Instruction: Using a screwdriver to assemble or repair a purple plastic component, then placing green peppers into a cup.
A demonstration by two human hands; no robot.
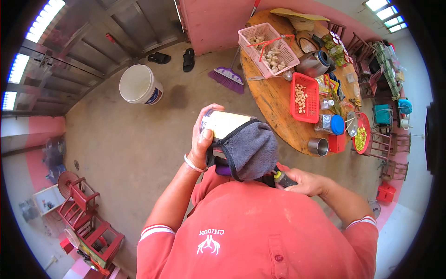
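Observation:
In front of my chest, my left hand (202,142) is closed round a jar-like container (227,124) with a pale yellow and white surface. A dark grey cloth (253,151) with black edging drapes over the container's right side and hides much of it. Lower and to the right, my right hand (304,182) grips the dark handle of a screwdriver-like tool (284,180) with a yellow-green collar. The tool's far end is hidden by the cloth. Something purple (223,167) shows just under the cloth's left edge.
A round wooden table (265,111) at the right bears a pink basket (290,60) of garlic, a red basket (312,115) of nuts, a kettle (312,65), a steel cup (318,147) and jars. On the floor stand a white bucket (135,84), a purple broom (227,80) and black sandals (188,60).

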